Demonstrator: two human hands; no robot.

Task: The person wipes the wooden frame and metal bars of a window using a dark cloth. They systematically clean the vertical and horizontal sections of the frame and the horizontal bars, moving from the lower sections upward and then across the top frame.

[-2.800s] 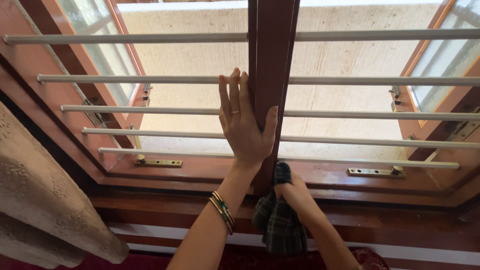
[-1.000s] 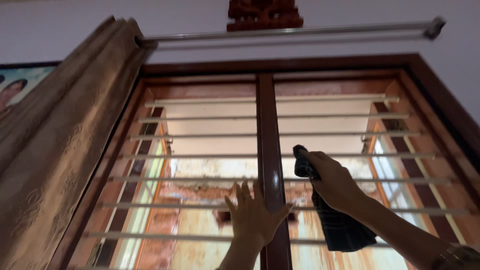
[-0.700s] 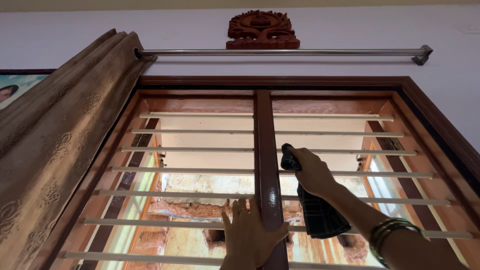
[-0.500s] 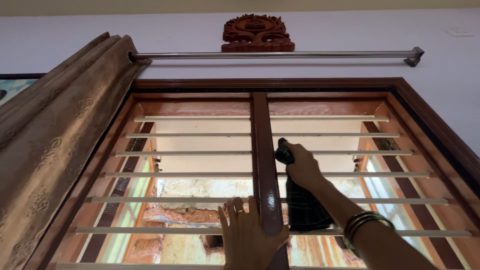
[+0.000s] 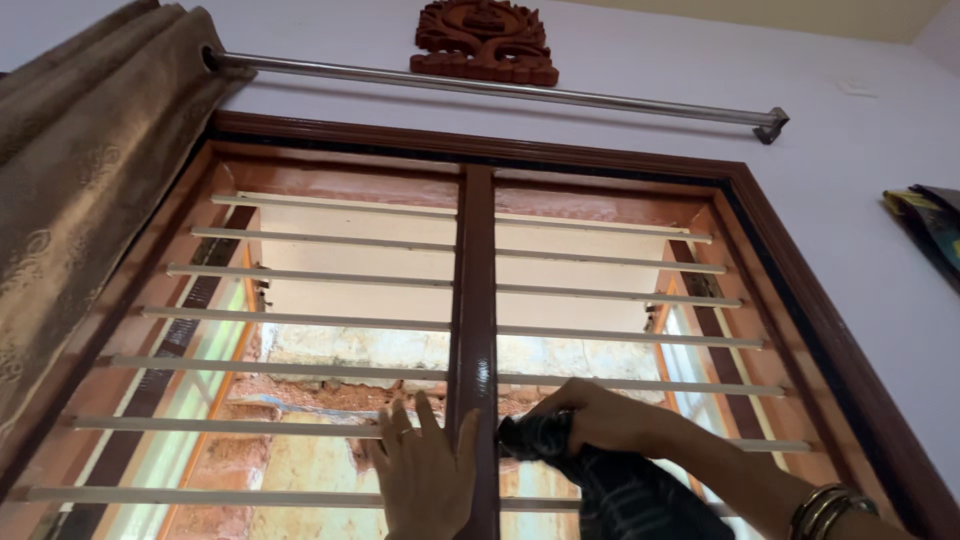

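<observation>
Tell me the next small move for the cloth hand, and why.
Probably slide the right hand with its dark cloth left onto the post. The cloth sits just beside the post, and the left hand lies flat against it.

Dark checked cloth (image 5: 610, 480) bunched against the glossy brown window post (image 5: 473, 330).

A dark checked cloth (image 5: 610, 480); glossy dark brown window frame (image 5: 474, 340) with cream-white bars (image 5: 330, 280); brown curtain (image 5: 90, 200) with a faint gold scroll pattern; silver rod (image 5: 500, 90); reddish-brown carved plaque (image 5: 486, 40); pale lilac wall (image 5: 860, 200); gold bangles (image 5: 825, 505)
</observation>
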